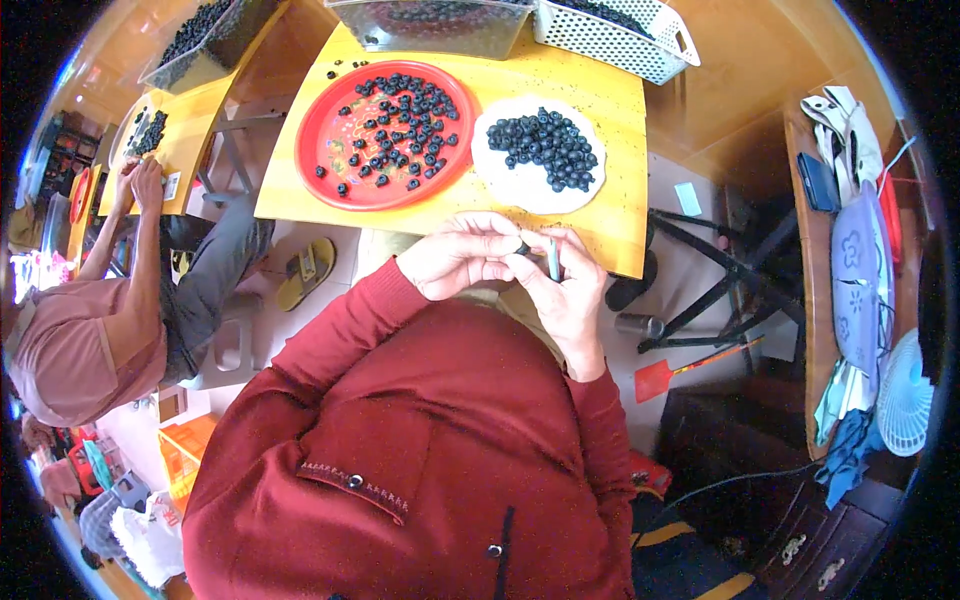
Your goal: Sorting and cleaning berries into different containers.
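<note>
My left hand [462, 258] pinches a small dark round piece [522, 247] that looks like a bead, held just in front of the table edge. Close against it, my right hand [565, 295] is closed on a slim grey-green tool [553, 262], whose working end I cannot make out. The fingertips of both hands meet around the piece. Beyond my left hand, a round red tray [310, 130] carries many loose dark pieces [400, 120]. Past my right hand, a white scalloped plate [540, 202] bears a dense heap of similar dark balls [550, 148].
At the back of the yellow table [622, 170] stand a clear plastic bin [430, 38] and a white perforated basket [610, 45], both with dark pieces inside. A person [100, 340] works at another table on the left. Black folding legs [720, 265] stand to the right.
</note>
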### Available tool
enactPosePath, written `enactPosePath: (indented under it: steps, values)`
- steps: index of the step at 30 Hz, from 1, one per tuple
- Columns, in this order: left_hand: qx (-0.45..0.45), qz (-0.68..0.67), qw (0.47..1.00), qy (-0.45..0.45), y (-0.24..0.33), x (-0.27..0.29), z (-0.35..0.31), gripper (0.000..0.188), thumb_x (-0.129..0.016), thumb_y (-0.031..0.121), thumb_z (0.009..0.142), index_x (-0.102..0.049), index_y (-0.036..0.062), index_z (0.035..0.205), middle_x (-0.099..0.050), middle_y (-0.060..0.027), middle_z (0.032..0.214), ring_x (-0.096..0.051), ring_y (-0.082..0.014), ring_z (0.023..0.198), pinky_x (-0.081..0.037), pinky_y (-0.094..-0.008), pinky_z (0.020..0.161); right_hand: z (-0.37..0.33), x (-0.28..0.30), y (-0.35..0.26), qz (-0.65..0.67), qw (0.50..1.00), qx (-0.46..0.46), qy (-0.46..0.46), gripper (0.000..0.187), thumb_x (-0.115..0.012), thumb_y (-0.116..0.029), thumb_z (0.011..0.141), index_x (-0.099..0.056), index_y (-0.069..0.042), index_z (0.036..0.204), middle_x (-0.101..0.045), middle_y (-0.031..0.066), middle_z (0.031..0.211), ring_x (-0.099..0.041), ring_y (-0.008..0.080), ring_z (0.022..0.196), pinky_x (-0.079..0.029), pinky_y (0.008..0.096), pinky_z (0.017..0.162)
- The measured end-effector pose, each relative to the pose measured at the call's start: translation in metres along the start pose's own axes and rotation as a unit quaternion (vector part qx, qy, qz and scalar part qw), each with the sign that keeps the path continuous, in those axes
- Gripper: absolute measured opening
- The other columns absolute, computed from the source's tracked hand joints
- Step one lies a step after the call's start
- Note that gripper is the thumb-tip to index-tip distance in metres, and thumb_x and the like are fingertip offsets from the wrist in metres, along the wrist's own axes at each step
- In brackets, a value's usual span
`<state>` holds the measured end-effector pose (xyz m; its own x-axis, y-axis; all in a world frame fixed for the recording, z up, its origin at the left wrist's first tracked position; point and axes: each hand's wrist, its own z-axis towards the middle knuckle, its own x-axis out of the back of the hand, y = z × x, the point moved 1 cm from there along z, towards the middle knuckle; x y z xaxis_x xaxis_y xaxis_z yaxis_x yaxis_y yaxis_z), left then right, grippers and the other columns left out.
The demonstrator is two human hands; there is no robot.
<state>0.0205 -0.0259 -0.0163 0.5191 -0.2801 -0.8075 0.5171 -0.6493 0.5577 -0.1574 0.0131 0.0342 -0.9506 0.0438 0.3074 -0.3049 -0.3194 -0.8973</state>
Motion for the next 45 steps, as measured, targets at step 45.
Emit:
enactPosePath:
  steps: [45]
  values:
    - [-0.027, -0.113, 0.993, -0.029, -0.01, -0.021, -0.002, 0.017, -0.059, 0.011, 0.099, -0.067, 0.0054, 0.112, -0.07, -0.0102, 0.107, -0.068, -0.0203, 0.094, -0.057, -0.0331, 0.084, -0.023, 0.014, -0.005, -0.099, 0.992, 0.07, 0.036, 0.028, -0.065, -0.022, 0.095, -0.069, 0.0, 0.111, -0.066, 0.0146, 0.092, -0.069, 0.0296, 0.074, -0.053, 0.0371, 0.062]
